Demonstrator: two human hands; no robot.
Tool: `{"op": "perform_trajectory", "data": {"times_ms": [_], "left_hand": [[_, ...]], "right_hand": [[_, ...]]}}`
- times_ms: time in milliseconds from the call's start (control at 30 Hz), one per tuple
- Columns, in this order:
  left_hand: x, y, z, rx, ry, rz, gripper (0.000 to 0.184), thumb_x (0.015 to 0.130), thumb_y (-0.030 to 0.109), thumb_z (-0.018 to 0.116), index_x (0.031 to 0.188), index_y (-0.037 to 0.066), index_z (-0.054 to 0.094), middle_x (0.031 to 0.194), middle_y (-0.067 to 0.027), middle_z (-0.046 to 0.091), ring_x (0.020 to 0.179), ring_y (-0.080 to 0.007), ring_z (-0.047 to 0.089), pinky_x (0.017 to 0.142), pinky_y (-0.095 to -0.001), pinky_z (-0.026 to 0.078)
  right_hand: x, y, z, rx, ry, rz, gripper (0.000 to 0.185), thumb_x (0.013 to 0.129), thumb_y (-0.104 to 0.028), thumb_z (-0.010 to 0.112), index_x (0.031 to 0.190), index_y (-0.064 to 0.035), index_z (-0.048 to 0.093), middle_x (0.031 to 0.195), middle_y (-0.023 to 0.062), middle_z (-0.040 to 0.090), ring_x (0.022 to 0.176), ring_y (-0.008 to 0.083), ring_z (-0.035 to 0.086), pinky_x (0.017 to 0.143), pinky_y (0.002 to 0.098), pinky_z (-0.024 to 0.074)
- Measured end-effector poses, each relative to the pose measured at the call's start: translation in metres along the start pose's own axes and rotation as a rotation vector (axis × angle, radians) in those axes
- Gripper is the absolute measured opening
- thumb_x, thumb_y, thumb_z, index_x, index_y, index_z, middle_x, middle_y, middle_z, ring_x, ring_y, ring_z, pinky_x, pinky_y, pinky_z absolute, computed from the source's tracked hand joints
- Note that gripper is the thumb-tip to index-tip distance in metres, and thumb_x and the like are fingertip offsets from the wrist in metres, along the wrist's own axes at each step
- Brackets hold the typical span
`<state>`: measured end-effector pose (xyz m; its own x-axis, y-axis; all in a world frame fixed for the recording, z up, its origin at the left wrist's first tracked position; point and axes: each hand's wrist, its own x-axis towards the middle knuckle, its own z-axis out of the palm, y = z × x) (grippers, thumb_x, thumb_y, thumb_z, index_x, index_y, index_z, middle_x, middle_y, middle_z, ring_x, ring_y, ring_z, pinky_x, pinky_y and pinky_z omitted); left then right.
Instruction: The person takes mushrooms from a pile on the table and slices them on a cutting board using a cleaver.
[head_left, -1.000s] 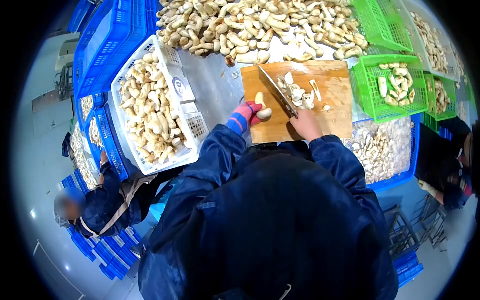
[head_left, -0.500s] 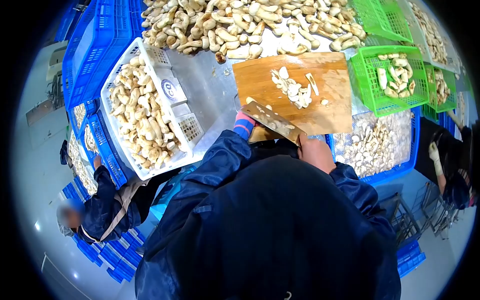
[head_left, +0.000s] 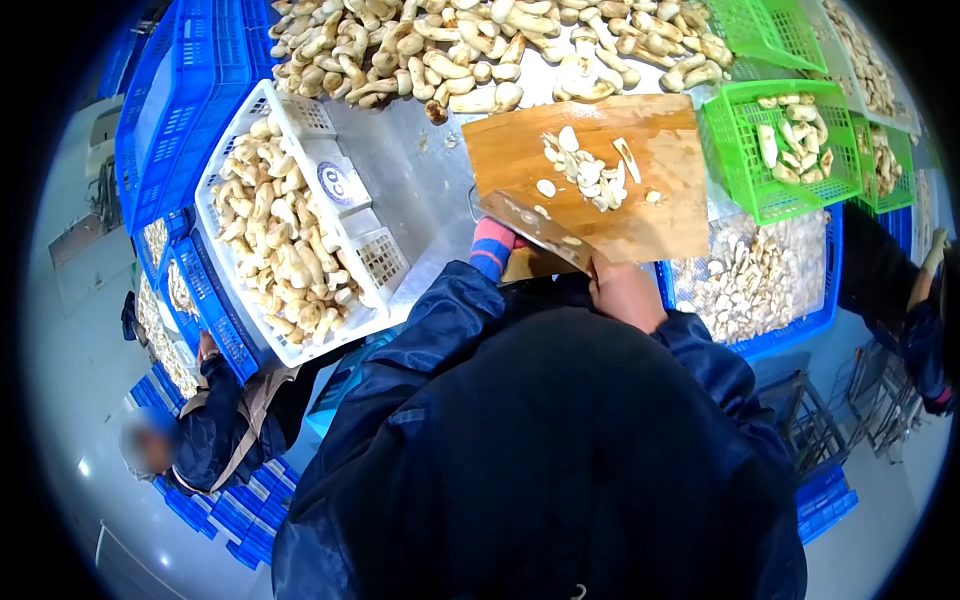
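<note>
In the head view, the knife (head_left: 537,232) has swung from the pile of slices (head_left: 597,182) to the left hand (head_left: 492,243), and a loose slice (head_left: 545,187) now lies beyond the blade — slicing seems under way. The right hand (head_left: 627,292) is closed round the handle; whether the left pinches anything, I cannot tell. The slices look pale, flat and moist — scattered mid-way on the wooden board (head_left: 662,135).

A smooth, pale blue-grey floor (head_left: 130,505) spans the lower left, with small white spots of light (head_left: 84,466) on it. Low blue plastic crates (head_left: 240,505) stand grouped nearby. At lower right are dark grey, angular metal frames (head_left: 885,418). A shiny silver metal surface (head_left: 425,200) occupies the upper centre.
</note>
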<state>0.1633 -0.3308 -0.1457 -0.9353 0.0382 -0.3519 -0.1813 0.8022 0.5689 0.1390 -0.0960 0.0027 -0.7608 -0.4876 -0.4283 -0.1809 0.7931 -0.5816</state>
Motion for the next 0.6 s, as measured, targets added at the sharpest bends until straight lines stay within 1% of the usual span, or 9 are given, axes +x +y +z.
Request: {"op": "perform_trajectory", "data": {"times_ms": [33, 67, 133, 200, 267, 400, 467, 533, 600], "left_hand": [[0.001, -0.009, 0.007, 0.178, -0.009, 0.121, 0.029, 0.077, 0.024, 0.055, 0.099, 0.005, 0.055, 0.085, -0.0079, 0.063, 0.073, -0.0248, 0.059, 0.067, -0.0337, 0.047], [0.008, -0.021, 0.019, 0.135, -0.04, 0.049, 0.033, 0.073, 0.03, 0.058, 0.097, 0.007, 0.057, 0.09, -0.0072, 0.063, 0.079, -0.0256, 0.059, 0.073, -0.033, 0.046], [0.011, -0.032, 0.03, 0.12, -0.127, -0.099, 0.035, 0.074, 0.033, 0.057, 0.098, 0.008, 0.057, 0.095, -0.0098, 0.062, 0.083, -0.0257, 0.06, 0.077, -0.0306, 0.046], [0.008, -0.027, 0.034, -0.51, -0.003, -0.33, 0.032, 0.078, 0.03, 0.054, 0.099, 0.006, 0.055, 0.091, -0.0104, 0.062, 0.082, -0.0251, 0.06, 0.073, -0.0321, 0.048], [0.009, -0.029, 0.037, -0.724, 0.014, -0.399, 0.029, 0.081, 0.027, 0.052, 0.099, 0.004, 0.054, 0.087, -0.0106, 0.062, 0.079, -0.0247, 0.061, 0.068, -0.0331, 0.049], [0.015, -0.038, 0.034, -0.315, -0.17, -0.23, 0.023, 0.084, 0.019, 0.051, 0.099, 0.002, 0.052, 0.08, -0.0101, 0.062, 0.069, -0.024, 0.061, 0.054, -0.0341, 0.05], [0.012, -0.03, 0.027, -0.495, -0.127, -0.364, 0.022, 0.084, 0.016, 0.052, 0.1, 0.002, 0.051, 0.078, -0.0098, 0.062, 0.063, -0.022, 0.061, 0.049, -0.0323, 0.05], [0.008, 0.018, -0.001, -1.06, 0.065, -0.705, 0.024, 0.082, 0.015, 0.054, 0.101, 0.001, 0.051, 0.077, -0.0096, 0.062, 0.054, -0.0185, 0.059, 0.045, -0.0283, 0.049], [0.006, 0.025, -0.002, -1.058, 0.085, -0.734, 0.02, 0.083, 0.015, 0.053, 0.098, 0.003, 0.053, 0.074, -0.0103, 0.062, 0.052, -0.0162, 0.059, 0.046, -0.0263, 0.049]], "right_hand": [[-0.008, -0.006, -0.009, -0.01, -0.039, 0.045, 0.016, 0.074, -0.012, 0.05, 0.08, 0.0018, 0.053, 0.062, 0.022, 0.057, 0.058, 0.0377, 0.058, 0.056, 0.0452, 0.0471], [-0.015, -0.011, -0.019, -0.021, -0.077, 0.09, 0.016, 0.074, -0.012, 0.05, 0.081, 0.0021, 0.053, 0.062, 0.022, 0.057, 0.058, 0.0377, 0.058, 0.056, 0.0454, 0.0471], [-0.024, -0.012, -0.022, -0.056, -0.147, 0.15, 0.019, 0.074, -0.013, 0.05, 0.085, 0.003, 0.051, 0.06, 0.0223, 0.057, 0.057, 0.0382, 0.058, 0.054, 0.0463, 0.0468], [-0.029, -0.009, -0.021, -0.061, -0.144, 0.165, 0.019, 0.074, -0.013, 0.05, 0.086, 0.0028, 0.051, 0.06, 0.0225, 0.057, 0.058, 0.0385, 0.058, 0.054, 0.0466, 0.0467], [-0.032, -0.008, -0.022, -0.062, -0.148, 0.173, 0.019, 0.075, -0.013, 0.05, 0.086, 0.0025, 0.051, 0.061, 0.0227, 0.057, 0.058, 0.0386, 0.058, 0.054, 0.0466, 0.0467], [-0.027, -0.01, -0.019, -0.052, -0.13, 0.187, 0.016, 0.075, -0.012, 0.049, 0.083, 0.0018, 0.053, 0.062, 0.0231, 0.057, 0.059, 0.0381, 0.058, 0.055, 0.0459, 0.0469], [-0.012, -0.004, 0.0, -0.032, -0.064, 0.159, 0.015, 0.075, -0.012, 0.049, 0.081, 0.0015, 0.053, 0.063, 0.0229, 0.057, 0.06, 0.0378, 0.058, 0.055, 0.0456, 0.0469], [0.012, 0.009, 0.029, 0.0, 0.04, 0.09, 0.014, 0.075, -0.011, 0.05, 0.079, 0.0011, 0.054, 0.063, 0.0226, 0.057, 0.061, 0.0375, 0.058, 0.056, 0.0454, 0.047], [0.023, 0.009, 0.029, -0.028, 0.035, 0.052, 0.013, 0.075, -0.012, 0.05, 0.078, 0.0006, 0.054, 0.062, 0.0223, 0.057, 0.061, 0.0375, 0.058, 0.056, 0.0454, 0.0468]]}}
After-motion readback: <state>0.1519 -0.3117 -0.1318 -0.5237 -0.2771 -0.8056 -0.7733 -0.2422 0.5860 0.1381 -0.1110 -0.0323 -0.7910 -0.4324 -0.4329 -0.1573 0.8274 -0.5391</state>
